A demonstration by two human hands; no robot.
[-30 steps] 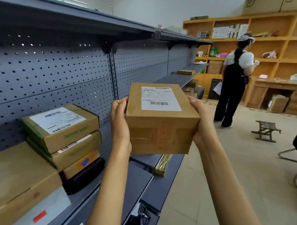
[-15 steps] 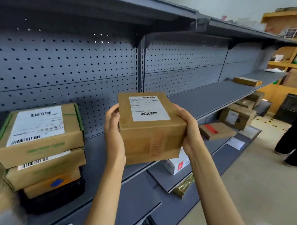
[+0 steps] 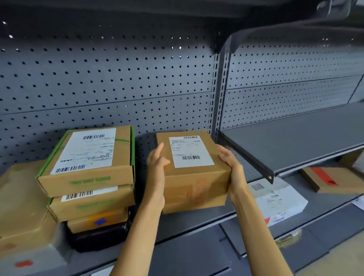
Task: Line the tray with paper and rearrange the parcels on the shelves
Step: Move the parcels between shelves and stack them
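I hold a brown cardboard parcel (image 3: 196, 182) with a white shipping label on top, low over the grey metal shelf (image 3: 188, 222). My left hand (image 3: 156, 165) grips its left side and my right hand (image 3: 231, 167) grips its right side. Whether its base touches the shelf I cannot tell. Just to its left stands a stack of three labelled parcels (image 3: 89, 174) on a black item (image 3: 98, 237). A larger brown box (image 3: 18, 203) lies at the far left.
A perforated grey back panel (image 3: 113, 82) rises behind the shelf, with another shelf overhead. To the right a bare shelf section (image 3: 296, 140) sits higher. Below it lie a white mailer (image 3: 280, 200) and a flat box with red tape (image 3: 335, 180).
My view turned left toward the shelving. Both hands moved the parcel forward and down to the shelf, beside the stack of parcels.
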